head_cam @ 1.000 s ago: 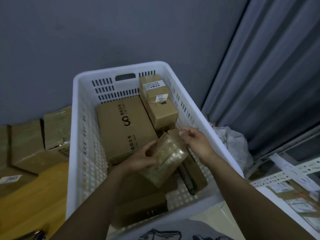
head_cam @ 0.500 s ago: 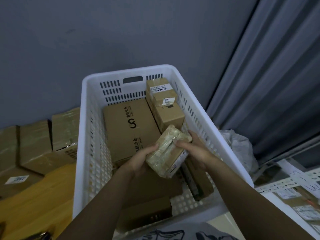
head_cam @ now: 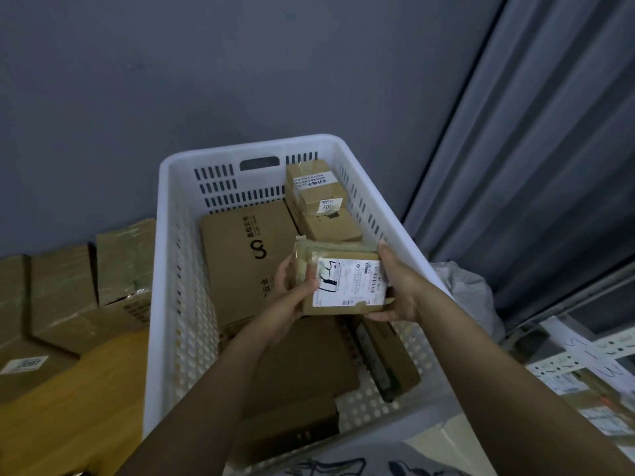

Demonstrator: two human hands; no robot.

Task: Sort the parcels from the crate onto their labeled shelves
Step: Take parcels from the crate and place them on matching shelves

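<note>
Both hands, left (head_cam: 292, 297) and right (head_cam: 400, 292), grip the small taped brown cardboard parcel (head_cam: 338, 276) over the white slotted plastic crate (head_cam: 165, 269), label up, likely to read its shelf mark.

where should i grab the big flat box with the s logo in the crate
Probably by its far short edge, reaching down from above. The big flat box lies face up in the white crate; that edge looks free, while small boxes crowd its right side and its near end is hidden.
</note>
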